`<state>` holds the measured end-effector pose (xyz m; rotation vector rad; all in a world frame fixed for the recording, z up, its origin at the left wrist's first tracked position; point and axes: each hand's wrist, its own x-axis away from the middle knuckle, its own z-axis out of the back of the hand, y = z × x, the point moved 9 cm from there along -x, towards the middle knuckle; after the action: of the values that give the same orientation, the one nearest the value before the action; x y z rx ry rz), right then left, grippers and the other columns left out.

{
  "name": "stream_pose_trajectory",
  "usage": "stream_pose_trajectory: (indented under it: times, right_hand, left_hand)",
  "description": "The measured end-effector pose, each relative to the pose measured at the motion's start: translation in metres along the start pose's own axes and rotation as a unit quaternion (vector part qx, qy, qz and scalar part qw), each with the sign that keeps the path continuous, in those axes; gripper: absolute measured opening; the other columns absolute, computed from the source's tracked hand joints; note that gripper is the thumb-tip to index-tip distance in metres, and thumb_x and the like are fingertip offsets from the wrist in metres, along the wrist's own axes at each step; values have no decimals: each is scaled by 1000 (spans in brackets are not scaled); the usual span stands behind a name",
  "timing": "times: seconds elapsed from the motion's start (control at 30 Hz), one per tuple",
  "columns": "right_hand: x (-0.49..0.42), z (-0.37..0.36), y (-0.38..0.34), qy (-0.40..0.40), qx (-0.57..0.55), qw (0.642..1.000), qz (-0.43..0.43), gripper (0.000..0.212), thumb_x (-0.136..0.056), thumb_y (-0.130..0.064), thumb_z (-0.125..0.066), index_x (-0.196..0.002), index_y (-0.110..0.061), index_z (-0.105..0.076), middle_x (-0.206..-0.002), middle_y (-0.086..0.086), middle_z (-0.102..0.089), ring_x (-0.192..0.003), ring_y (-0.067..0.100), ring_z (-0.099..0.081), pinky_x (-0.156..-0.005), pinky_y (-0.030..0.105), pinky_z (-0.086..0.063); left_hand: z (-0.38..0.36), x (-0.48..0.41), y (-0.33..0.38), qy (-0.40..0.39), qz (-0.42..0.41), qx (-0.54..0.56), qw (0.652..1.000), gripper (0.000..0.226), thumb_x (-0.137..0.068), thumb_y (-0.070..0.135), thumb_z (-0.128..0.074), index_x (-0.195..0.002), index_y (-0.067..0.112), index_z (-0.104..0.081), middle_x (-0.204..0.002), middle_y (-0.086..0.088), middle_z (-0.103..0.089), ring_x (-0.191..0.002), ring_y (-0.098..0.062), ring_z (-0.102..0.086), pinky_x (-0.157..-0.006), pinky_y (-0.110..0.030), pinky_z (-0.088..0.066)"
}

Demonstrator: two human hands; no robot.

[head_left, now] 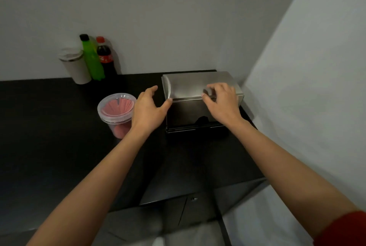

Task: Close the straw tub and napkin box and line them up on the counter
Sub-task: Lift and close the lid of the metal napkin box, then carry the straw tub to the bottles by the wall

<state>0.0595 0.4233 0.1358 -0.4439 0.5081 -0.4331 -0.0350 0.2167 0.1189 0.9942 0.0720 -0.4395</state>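
From my seat a good deal is hard to read. The dark front of the napkin box (195,114) blends into the black counter (59,127), and I can only make out a dark shape low in that front, not what it is. My right hand (222,105) covers the box's near right edge, so I cannot tell how the lid (195,85) meets the body there. My left hand (147,110) hides part of the straw tub (116,112). A red sleeve (344,230) is cut off at the lower right corner.

The box sits at the counter's far right, near the side wall; its brushed-metal lid lies down flat over the top. My right hand rests on the lid's front edge with fingers curled. My left hand is spread open, one fingertip touching the lid's near left corner, gripping nothing. The tub, clear plastic with pink straws inside, stands just left of the box with its clear lid on.

At the back left stand a cup (74,65), a green bottle (92,59) and a cola bottle (105,57).
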Motion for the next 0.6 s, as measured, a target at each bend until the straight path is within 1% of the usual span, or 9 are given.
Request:
stream_pose_trajectory:
  times: [0.1,0.23,0.33,0.4,0.53,0.6]
  right_hand:
    - [8,-8,-26,-4,-10,999,37,39,-88,-41,-53,-120,-18,-56,-121,3,-53,-116,21,-40,-94,37,-32]
    - [12,-20,-61,-6,-16,997,74,38,-87,-38,-56,-119,-19,-56,-121,2,-52,-115,19,-40,-96,37,-34]
    - [6,-36,-90,-11,-24,995,93,37,-86,-36,-57,-119,-18,-56,-120,3,-52,-115,19,-40,-95,35,-34]
    - [1,-49,-108,-16,-30,995,95,37,-86,-36,-57,-119,-18,-56,-121,3,-51,-116,19,-39,-94,32,-32]
    - [-13,-80,-144,-30,-23,994,106,39,-87,-35,-58,-122,-19,-56,-125,2,-51,-121,18,-37,-95,27,-27]
    - [-17,-97,-157,-40,-34,993,103,40,-87,-34,-58,-123,-19,-55,-126,2,-50,-123,17,-38,-97,27,-27]
  left_hand:
    - [12,7,-2,25,-20,-24,999,64,-82,39,-67,-138,18,-42,-138,-7,-49,-125,-20,-47,-90,-28,-39]
    - [31,8,-14,45,-42,-47,997,61,-81,35,-69,-135,19,-45,-135,-4,-51,-125,-18,-45,-93,-27,-35]
    - [49,1,-25,48,-60,-58,995,58,-79,33,-70,-132,21,-48,-132,-4,-52,-123,-20,-46,-96,-30,-35]
    - [62,-7,-35,41,-66,-70,995,58,-78,32,-70,-131,22,-49,-133,-4,-50,-124,-21,-43,-100,-34,-34]
    - [85,-26,-59,17,-82,-80,993,61,-77,33,-70,-133,22,-48,-134,-4,-49,-124,-23,-40,-95,-29,-31]
    - [92,-34,-72,-3,-87,-83,993,65,-76,37,-71,-134,21,-46,-136,-4,-47,-125,-22,-39,-97,-31,-32]
